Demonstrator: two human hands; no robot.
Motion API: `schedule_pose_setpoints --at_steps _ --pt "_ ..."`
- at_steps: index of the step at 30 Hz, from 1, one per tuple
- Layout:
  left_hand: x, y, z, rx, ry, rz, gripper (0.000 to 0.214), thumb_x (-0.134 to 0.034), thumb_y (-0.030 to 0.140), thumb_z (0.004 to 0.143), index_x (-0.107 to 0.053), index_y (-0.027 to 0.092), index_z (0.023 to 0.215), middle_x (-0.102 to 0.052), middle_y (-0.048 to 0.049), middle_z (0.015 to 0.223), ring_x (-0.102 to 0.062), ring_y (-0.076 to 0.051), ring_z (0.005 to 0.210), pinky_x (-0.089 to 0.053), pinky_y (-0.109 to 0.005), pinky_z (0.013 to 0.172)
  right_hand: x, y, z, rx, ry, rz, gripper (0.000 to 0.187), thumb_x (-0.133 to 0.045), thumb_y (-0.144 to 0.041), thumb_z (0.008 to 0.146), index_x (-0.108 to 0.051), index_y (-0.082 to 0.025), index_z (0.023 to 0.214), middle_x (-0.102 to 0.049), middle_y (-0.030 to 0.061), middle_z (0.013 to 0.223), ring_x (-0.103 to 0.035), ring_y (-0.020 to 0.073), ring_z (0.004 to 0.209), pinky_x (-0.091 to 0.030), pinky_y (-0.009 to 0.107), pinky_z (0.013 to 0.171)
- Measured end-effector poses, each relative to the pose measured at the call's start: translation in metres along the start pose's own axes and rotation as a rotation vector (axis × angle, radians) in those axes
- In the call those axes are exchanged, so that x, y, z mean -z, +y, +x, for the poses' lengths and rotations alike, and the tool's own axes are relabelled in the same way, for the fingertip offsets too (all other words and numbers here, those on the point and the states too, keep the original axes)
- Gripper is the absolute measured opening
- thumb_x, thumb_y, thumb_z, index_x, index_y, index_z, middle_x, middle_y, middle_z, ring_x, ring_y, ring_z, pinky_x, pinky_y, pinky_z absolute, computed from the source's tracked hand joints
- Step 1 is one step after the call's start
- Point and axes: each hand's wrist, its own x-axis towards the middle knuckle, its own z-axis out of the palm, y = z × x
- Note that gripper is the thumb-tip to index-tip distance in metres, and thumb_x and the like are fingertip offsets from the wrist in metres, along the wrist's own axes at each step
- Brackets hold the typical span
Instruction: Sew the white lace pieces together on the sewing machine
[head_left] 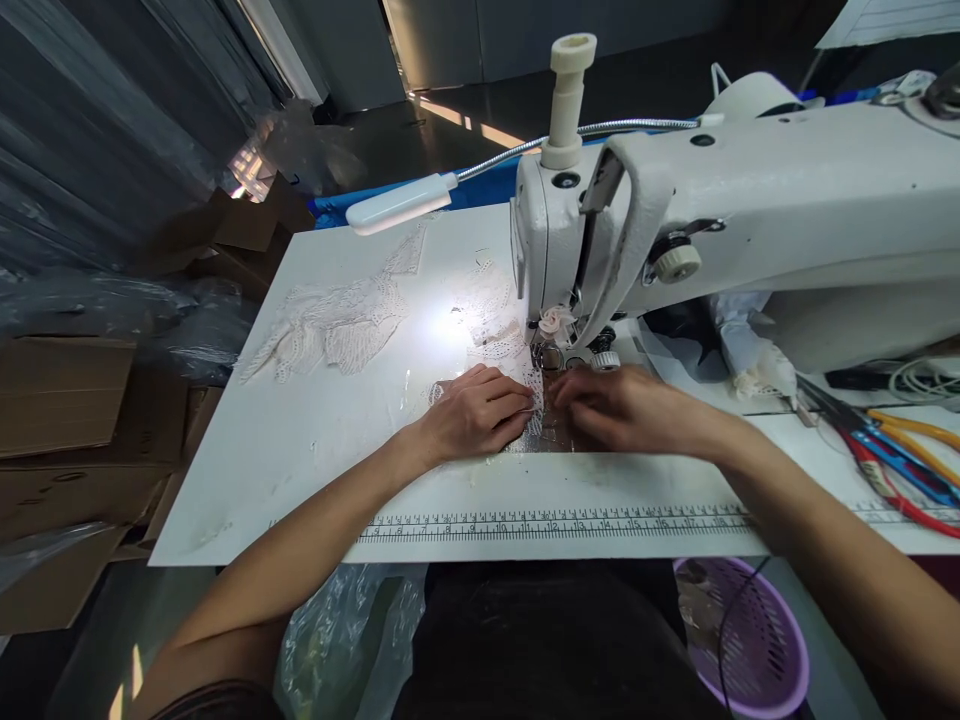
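A strip of white lace [536, 395] lies under the presser-foot area of a white sewing machine [551, 250]. My left hand [480, 410] rests on the lace left of the needle area, fingers together and bent, their tips gripping its edge. To the right of the strip, my right hand [619, 405] is closed in a pinch close to the presser foot; motion blurs its fingertips and what they hold is hidden. Behind my left hand more lace [491, 300] lies beneath the lamp's bright spot. A fabric rosette [556, 322] sits on the machine head.
Lace pieces [337, 315] spread over the left of the white table [247, 480]. A lamp [401, 203] reaches over them. Scissors and pliers-like tools [900, 450] lie at right, a ruler strip [555, 525] along the front edge. Cardboard boxes [75, 430] stand left; a purple basket [787, 640] below.
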Motion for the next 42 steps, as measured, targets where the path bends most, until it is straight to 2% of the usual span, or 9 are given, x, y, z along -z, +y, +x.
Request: schedule_pose_setpoints --at_steps 3,6,10,13,16,21,28,34,42 --pt "0.000 0.001 -0.001 -0.050 -0.024 0.061 0.008 -0.059 0.018 0.090 -0.067 0.017 0.090 -0.073 -0.0059 0.099 -0.064 -0.016 0.078 -0.051 -0.033 0.071 -0.003 0.017 0.012 -0.175 0.197 -0.139 0.019 -0.050 -0.020 0.085 -0.067 -0.018 0.094 -0.071 0.0065 0.084 -0.063 0.0200 0.067 -0.050 0.033 0.061" --pt "0.001 0.000 -0.002 -0.079 -0.037 0.120 0.008 -0.058 0.017 0.091 -0.066 0.017 0.090 -0.072 -0.0059 0.099 -0.062 -0.016 0.078 -0.049 -0.035 0.073 -0.018 0.025 0.012 -0.181 0.304 -0.276 0.024 -0.050 -0.023 0.086 -0.068 -0.018 0.102 -0.071 0.0079 0.094 -0.064 0.0211 0.072 -0.047 0.032 0.059" --pt "0.001 0.001 -0.002 -0.085 -0.052 0.160 0.010 -0.056 0.017 0.092 -0.065 0.018 0.089 -0.070 -0.0051 0.094 -0.060 -0.015 0.076 -0.048 -0.035 0.075 -0.024 0.024 0.002 -0.054 0.229 -0.299 0.033 -0.050 -0.026 0.090 -0.068 -0.026 0.117 -0.067 0.0062 0.107 -0.063 0.0170 0.074 -0.046 0.028 0.061" --pt "0.001 0.003 -0.001 -0.105 -0.074 0.191 0.011 -0.055 0.016 0.093 -0.065 0.017 0.089 -0.069 -0.0048 0.089 -0.059 -0.016 0.076 -0.047 -0.036 0.077 -0.019 0.021 -0.001 0.072 0.163 -0.289 0.036 -0.051 -0.021 0.088 -0.069 -0.030 0.118 -0.065 0.0045 0.113 -0.062 0.0145 0.076 -0.047 0.026 0.062" --pt "0.002 0.006 -0.001 -0.105 -0.080 0.202 0.014 -0.053 0.016 0.093 -0.067 0.018 0.090 -0.069 -0.0042 0.087 -0.060 -0.016 0.077 -0.046 -0.040 0.086 -0.017 0.019 -0.001 0.120 0.165 -0.277 0.038 -0.051 -0.018 0.086 -0.070 -0.029 0.117 -0.065 0.0044 0.112 -0.063 0.0149 0.081 -0.048 0.026 0.065" --pt "0.002 0.009 -0.001 -0.030 -0.050 0.172 0.016 -0.055 0.024 0.091 -0.070 0.019 0.089 -0.070 -0.0063 0.091 -0.060 -0.018 0.079 -0.043 -0.044 0.084 -0.018 0.017 0.000 0.107 0.164 -0.288 0.035 -0.052 -0.018 0.086 -0.072 -0.029 0.113 -0.065 0.0059 0.112 -0.063 0.0165 0.085 -0.049 0.027 0.064" --pt "0.002 0.011 -0.001 0.027 -0.063 0.176 0.015 -0.055 0.023 0.090 -0.069 0.018 0.092 -0.069 -0.0073 0.093 -0.059 -0.019 0.079 -0.042 -0.046 0.088 -0.023 0.018 -0.001 0.091 0.189 -0.389 0.034 -0.052 -0.025 0.090 -0.069 -0.028 0.119 -0.065 0.0082 0.114 -0.063 0.0209 0.087 -0.050 0.030 0.064" --pt "-0.001 0.007 0.000 0.103 -0.073 0.174 0.016 -0.054 0.021 0.091 -0.067 0.018 0.100 -0.069 -0.0069 0.099 -0.059 -0.019 0.081 -0.041 -0.049 0.094 -0.033 0.019 0.003 -0.007 0.209 -0.516 0.036 -0.048 -0.029 0.093 -0.065 -0.027 0.125 -0.065 0.0119 0.110 -0.061 0.0270 0.092 -0.048 0.031 0.059" --pt "-0.002 0.005 0.002 0.167 -0.055 0.124 0.017 -0.052 0.020 0.093 -0.068 0.019 0.096 -0.069 -0.0054 0.104 -0.060 -0.018 0.084 -0.040 -0.048 0.097 -0.036 0.017 0.004 -0.031 0.239 -0.549 0.036 -0.047 -0.027 0.092 -0.064 -0.026 0.125 -0.065 0.0110 0.114 -0.064 0.0268 0.091 -0.049 0.032 0.059"
